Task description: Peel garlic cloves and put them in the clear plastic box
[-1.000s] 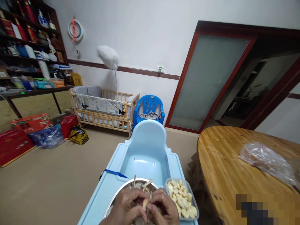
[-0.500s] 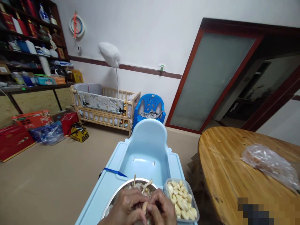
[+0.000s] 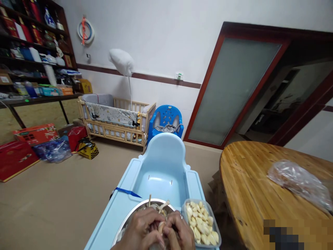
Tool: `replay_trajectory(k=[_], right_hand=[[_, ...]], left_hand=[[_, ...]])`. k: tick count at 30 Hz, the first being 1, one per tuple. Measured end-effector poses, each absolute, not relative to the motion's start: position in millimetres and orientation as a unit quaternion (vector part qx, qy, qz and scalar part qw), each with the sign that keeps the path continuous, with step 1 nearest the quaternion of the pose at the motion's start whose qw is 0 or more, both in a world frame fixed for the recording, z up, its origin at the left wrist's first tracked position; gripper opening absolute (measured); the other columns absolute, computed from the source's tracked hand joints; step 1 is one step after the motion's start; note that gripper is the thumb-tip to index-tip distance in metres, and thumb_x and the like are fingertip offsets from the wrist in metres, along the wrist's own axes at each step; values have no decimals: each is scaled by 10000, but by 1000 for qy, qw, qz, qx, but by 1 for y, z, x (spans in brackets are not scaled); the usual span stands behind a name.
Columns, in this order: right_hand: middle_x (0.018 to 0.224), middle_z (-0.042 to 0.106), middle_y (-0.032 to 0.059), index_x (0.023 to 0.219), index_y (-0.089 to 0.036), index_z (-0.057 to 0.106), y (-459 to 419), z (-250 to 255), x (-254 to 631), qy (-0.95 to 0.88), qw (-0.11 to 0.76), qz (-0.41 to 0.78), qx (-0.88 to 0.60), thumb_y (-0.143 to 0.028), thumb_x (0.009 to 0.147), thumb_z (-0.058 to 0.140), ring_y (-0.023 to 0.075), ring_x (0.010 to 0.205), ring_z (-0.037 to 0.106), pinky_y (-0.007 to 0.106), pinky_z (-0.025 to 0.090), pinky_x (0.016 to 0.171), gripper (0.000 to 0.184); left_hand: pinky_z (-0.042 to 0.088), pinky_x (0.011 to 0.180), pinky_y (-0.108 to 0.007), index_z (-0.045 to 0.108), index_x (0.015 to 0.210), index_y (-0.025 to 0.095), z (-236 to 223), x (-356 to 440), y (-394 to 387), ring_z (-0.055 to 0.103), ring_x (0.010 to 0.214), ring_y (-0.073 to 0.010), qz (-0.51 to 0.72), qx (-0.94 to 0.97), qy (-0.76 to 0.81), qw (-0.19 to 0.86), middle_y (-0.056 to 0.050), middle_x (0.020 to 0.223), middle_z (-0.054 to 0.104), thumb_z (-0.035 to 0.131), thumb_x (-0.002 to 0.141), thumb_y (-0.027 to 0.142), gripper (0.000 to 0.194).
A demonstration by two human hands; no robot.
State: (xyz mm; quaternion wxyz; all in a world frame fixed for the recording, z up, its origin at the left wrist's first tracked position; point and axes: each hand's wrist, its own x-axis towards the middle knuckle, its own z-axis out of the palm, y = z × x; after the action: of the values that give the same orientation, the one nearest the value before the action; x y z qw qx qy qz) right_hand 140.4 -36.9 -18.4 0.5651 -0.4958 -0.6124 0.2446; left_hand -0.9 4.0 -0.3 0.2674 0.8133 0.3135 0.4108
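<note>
Light-blue plastic chair [image 3: 166,156] carries the lot. Steel bowl [image 3: 129,217] sits toward its near end, dry stalks and papery skins [image 3: 162,207] inside. Garlic clove [image 3: 161,227] is up over the bowl, between both hands. Left hand [image 3: 145,227]: thumb and fingers closed in a pinch on the clove. Right hand [image 3: 180,230]: same, pinching from the other side, fingertips nearly meeting. Lower part of both hands cut off by frame.

Clear tub [image 3: 219,234] just right of bowl, at the chair's right edge, full of pale peeled cloves [image 3: 201,222]. Blue strap [image 3: 127,191] lies over the left edge, behind the bowl. Wooden table [image 3: 241,173] to the right, clear plastic bag [image 3: 299,182] on it toward the right. Wooden crib [image 3: 117,135] and darker blue chair [image 3: 168,116] by the wall.
</note>
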Motion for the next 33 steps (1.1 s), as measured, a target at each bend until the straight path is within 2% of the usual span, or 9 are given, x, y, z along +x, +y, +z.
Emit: replay_trajectory(k=[10,15,21,28,33], right_hand=[[602,516,-42,629,-232,456,-35,-20,143,-667,572,207,-432,-137,784,433,127,547,474,220,352,530,183],[607,511,-39,632,-233,443,-34,-24,145,-673,564,202,-433,-156,792,430,130,553,474,224,348,529,178],[601,504,-34,623,-230,454,-33,-28,144,-648,596,207,-427,-176,811,429,132,548,481,226,356,524,197],[629,520,-28,628,-225,488,-32,-20,149,-623,620,206,-430,-159,790,452,139,584,485,235,357,547,179],[592,491,-27,602,-220,467,-31,-20,149,-597,622,207,-462,-219,809,448,142,542,472,245,364,519,208]], left_hand=[[373,520,-162,575,655,166,-1,1,1,518,551,-117,420,753,351,366,27,610,609,550,510,-18,235],[336,517,-167,546,639,166,-2,1,0,470,543,-111,414,729,361,408,40,591,550,569,524,15,191],[321,524,-176,519,628,170,3,0,0,439,555,-113,409,702,363,456,48,585,519,580,521,22,192],[343,548,-183,538,655,163,-1,-1,3,455,583,-119,426,664,370,491,43,624,529,628,533,19,209],[353,558,-186,536,657,168,-2,-1,2,466,597,-123,441,659,358,493,39,633,544,638,554,50,187]])
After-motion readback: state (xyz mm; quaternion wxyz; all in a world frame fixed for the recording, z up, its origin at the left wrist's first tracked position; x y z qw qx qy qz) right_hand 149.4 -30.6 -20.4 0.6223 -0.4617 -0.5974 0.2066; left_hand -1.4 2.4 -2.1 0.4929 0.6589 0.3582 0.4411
